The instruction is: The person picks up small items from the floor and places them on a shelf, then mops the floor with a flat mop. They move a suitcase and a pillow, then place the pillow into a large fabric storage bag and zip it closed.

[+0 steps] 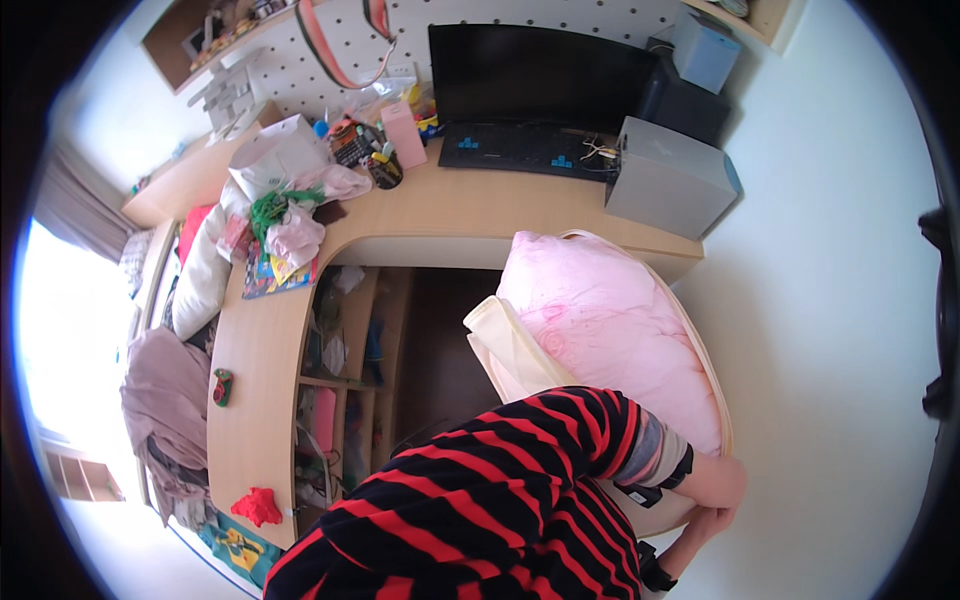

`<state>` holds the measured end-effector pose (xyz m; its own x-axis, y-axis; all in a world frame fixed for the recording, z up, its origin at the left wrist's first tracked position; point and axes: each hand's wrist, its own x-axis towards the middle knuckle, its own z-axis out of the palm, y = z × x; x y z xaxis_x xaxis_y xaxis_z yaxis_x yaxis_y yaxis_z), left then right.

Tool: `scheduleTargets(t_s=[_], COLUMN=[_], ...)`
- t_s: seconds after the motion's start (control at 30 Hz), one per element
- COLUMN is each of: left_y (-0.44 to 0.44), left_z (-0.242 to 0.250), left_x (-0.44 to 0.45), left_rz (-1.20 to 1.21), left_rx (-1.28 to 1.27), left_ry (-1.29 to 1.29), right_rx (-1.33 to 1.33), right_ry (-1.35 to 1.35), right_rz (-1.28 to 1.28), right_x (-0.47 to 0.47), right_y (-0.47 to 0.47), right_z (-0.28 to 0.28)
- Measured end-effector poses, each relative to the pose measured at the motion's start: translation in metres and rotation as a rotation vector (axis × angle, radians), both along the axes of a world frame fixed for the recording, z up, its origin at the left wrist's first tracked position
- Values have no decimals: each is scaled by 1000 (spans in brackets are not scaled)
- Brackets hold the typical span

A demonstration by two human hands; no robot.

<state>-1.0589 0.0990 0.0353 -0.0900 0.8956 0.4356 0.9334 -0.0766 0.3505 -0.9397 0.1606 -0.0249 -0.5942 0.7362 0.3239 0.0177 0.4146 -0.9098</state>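
Observation:
A cream fabric storage bag (517,352) stands before me with its flap folded back on the left. Inside it bulges a pink quilt (600,315). My left hand (716,480) reaches across to the bag's right rim, near the wall, and is curled at that edge. Just below it, my right hand (701,523) meets it at the same corner, its fingers bent. The fingertips of both hands are hidden, so what the right one pinches does not show. Both wrists carry black straps, and striped sleeves cover part of the bag.
A curved wooden desk (420,202) wraps around ahead and left, bearing a monitor (540,75), a keyboard (525,150) and a grey computer case (671,180). Open shelves (337,397) sit under its left side. The white wall (825,300) rises close on the right.

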Motion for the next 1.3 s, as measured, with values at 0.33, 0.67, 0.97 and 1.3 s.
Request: scheduleTargets(t_s=[0.33,0.67,0.97,1.3], left_y=[-28,-13,-18,-12], left_z=[39,40,49,53], left_x=[-27,-43,-57,-52], left_rz=[-227,-191,-307,-326], left_rx=[-63,-354,-268,-254], left_ry=[-85,107,-242,-178], right_rx=[93,344,119,201], right_ry=[4,-113,86,118], right_rz=[-28,-171,-160,-178], right_x=[-11,-18,-10,-10], right_y=[-17,-27,-31,-28], right_z=[12,34,49,43])
